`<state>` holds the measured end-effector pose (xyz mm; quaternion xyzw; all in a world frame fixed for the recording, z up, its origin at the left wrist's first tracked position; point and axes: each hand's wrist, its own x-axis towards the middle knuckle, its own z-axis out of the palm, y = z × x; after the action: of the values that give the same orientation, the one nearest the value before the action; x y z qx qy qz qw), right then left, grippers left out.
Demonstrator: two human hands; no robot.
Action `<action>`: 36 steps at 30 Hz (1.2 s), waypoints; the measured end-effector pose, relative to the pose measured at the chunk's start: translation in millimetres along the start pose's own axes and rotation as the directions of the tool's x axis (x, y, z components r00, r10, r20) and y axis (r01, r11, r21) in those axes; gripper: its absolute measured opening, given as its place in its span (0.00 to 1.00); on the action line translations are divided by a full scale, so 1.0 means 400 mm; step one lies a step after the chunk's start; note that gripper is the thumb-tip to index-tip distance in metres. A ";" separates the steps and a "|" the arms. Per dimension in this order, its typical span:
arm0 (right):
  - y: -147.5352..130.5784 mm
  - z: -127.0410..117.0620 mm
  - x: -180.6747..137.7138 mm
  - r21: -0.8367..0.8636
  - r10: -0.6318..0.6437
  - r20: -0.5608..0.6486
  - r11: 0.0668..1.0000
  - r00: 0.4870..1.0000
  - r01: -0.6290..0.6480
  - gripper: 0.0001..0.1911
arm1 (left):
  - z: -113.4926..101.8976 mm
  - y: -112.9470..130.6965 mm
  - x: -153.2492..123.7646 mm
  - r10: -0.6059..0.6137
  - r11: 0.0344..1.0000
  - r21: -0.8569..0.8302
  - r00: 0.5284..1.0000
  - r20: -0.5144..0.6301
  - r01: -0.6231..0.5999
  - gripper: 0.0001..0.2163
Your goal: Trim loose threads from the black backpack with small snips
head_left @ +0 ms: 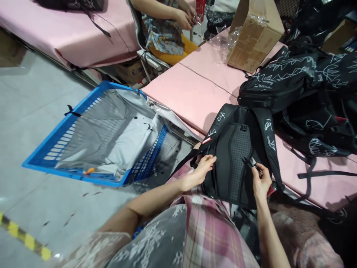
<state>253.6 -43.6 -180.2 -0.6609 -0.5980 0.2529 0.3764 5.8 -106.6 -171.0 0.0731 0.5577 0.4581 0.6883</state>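
Observation:
A black backpack (223, 163) rests at the pink table's edge against my lap, its padded back panel and shoulder straps facing up. White line drawings mark the straps. My left hand (205, 168) grips the bag's left side, fingers curled at its edge below a small red-and-white tag (206, 140). Over the right part of the back panel, my right hand (261, 179) is closed around thread snips (253, 162). Their blades point up and left, above the panel. Part of the snips' handle is hidden by my fingers.
More black backpacks (279, 80) are heaped on the pink table (192, 93) to the right. Behind stands a cardboard box (253, 37) with clear plastic. A blue basket (74, 175) with a grey-white lining is at left. Another person (161, 29) sits across, handling clear plastic.

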 end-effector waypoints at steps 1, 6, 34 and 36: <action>0.012 0.007 -0.009 0.035 0.005 -0.032 0.999 0.999 -0.004 0.18 | 0.003 -0.007 -0.011 -0.024 0.999 -0.026 0.999 0.028 0.025 0.17; 0.033 0.023 -0.014 0.111 0.033 -0.082 0.994 0.996 -0.024 0.18 | -0.013 -0.076 -0.103 -0.340 0.938 0.234 0.815 0.469 0.257 0.23; 0.018 0.045 -0.031 0.044 -0.056 -0.056 0.997 0.997 0.059 0.17 | 0.029 -0.059 0.006 -0.043 0.994 -0.093 0.981 0.191 0.062 0.18; 0.007 0.041 -0.029 0.038 -0.036 -0.053 0.999 0.998 0.038 0.18 | 0.013 -0.059 0.012 -0.025 0.999 -0.033 0.962 0.273 0.035 0.22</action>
<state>240.8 -51.7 -193.4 -0.6486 -0.5951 0.2399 0.4093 22.9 -114.5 -187.0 0.1140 0.4501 0.4436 0.7666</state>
